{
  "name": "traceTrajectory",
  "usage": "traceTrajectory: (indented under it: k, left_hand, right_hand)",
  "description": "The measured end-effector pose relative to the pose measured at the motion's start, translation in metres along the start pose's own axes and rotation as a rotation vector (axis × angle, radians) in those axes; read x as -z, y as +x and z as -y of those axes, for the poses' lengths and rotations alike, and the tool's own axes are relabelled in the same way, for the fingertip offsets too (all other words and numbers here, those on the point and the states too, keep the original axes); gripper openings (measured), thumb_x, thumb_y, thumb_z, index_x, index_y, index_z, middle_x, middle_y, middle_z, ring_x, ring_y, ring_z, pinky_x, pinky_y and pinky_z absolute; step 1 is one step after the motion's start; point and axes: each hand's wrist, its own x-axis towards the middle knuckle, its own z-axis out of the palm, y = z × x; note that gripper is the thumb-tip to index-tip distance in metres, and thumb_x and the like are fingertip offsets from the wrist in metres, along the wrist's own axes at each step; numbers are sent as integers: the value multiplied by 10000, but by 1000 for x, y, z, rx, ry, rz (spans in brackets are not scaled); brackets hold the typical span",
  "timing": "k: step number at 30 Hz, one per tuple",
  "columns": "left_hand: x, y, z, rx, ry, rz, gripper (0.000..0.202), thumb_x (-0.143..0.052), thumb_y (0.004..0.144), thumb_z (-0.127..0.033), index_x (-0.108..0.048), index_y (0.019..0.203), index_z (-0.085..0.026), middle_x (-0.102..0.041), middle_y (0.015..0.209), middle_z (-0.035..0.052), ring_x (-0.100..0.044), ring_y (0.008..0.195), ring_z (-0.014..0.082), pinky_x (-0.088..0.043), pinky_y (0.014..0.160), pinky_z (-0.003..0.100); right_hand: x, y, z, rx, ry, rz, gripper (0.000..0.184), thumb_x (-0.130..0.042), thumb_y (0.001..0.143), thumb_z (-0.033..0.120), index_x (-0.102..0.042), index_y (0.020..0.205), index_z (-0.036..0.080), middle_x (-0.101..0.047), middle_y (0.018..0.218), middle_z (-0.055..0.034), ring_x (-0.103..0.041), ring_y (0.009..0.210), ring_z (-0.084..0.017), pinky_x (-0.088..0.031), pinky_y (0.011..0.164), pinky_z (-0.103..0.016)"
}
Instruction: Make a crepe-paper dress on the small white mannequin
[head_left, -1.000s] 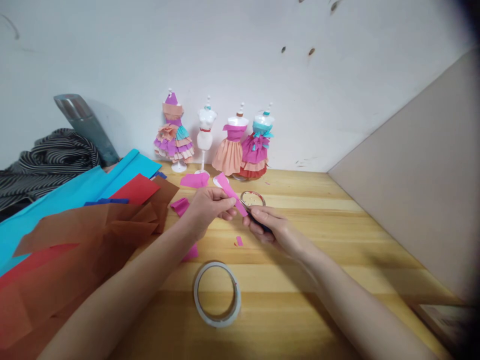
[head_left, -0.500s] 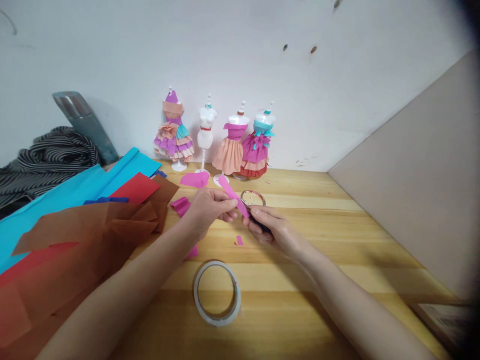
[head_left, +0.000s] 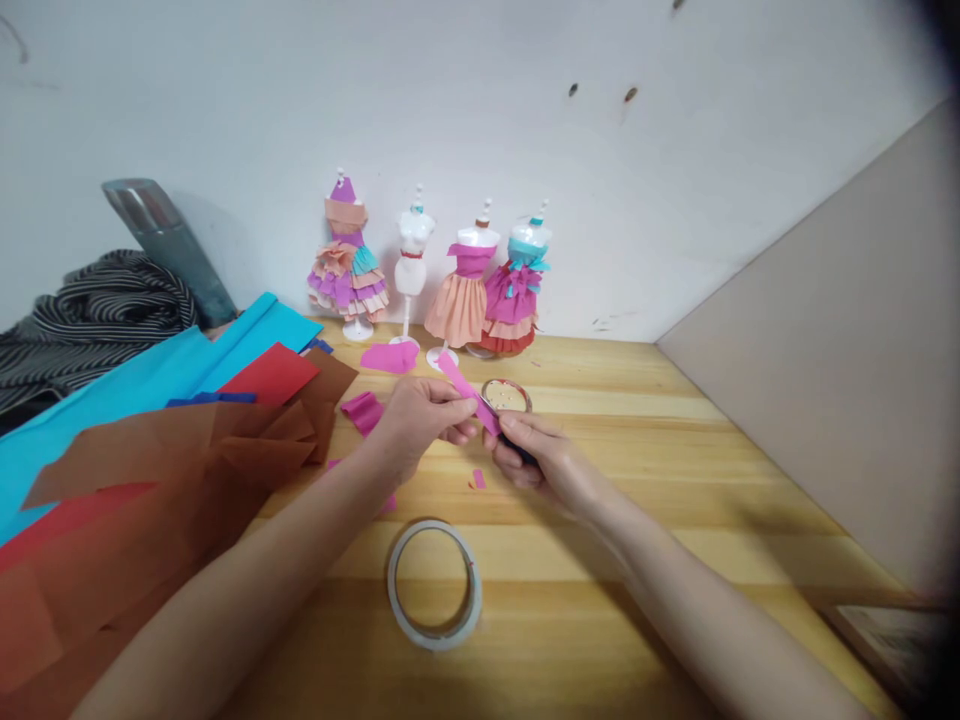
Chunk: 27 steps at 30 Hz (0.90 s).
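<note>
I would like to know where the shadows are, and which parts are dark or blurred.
Head view: a soft shadow lies on the table beside the right forearm, and another on the wall beside the bottle; head view: the right border is dark and blurred, the lower-right object unclear.

The pink strip (head_left: 456,376) looks like matt paper, and the scissors (head_left: 519,446) have metal blades. Smooth, grained wood with a faint sheen forms the tabletop (head_left: 615,410). The bare mannequin (head_left: 411,274) seems glossy plastic; the striped bundle (head_left: 120,300), matt cloth.
</note>
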Motion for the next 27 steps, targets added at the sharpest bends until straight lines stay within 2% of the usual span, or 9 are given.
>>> traceTrajectory:
  k: [5, 14, 22, 27]
  left_hand:
    - [-1, -1, 0, -3, 0, -5, 144, -693, 725, -216, -674, 630, -110, -673, 595, 33, -605, 538, 77, -508, 569, 192]
    - [-1, -2, -1, -17, 2, 0, 147, -710, 722, -210, -676, 628, -103, -677, 605, 40, -600, 533, 71, -509, 560, 183]
    - [-6, -2, -7, 43, -2, -55, 150, -665, 738, -135, -657, 591, -106, -654, 548, 29, -589, 498, 78, -498, 544, 196]
    - [-5, -2, -10, 44, -5, -40, 159, -657, 746, -130, -647, 589, -109, -660, 560, 32, -589, 503, 74, -496, 555, 194]
  right_hand:
    - [-1, 0, 1, -16, 37, -1, 406, -701, 708, 541, -579, 698, 153, -341, 496, 78, -181, 414, -48, -57, 392, -229]
    - [0, 0, 2, -31, 45, 22, 379, -678, 733, 520, -564, 690, 162, -325, 492, 84, -167, 411, -48, -55, 384, -221]
    - [1, 3, -2, -44, 41, -10, 406, -697, 727, 538, -542, 661, 168, -309, 457, 95, -157, 395, -41, -54, 380, -209]
    - [0, 2, 0, -33, 31, -1, 407, -702, 714, 542, -571, 675, 159, -331, 471, 86, -160, 402, -43, -53, 378, -213]
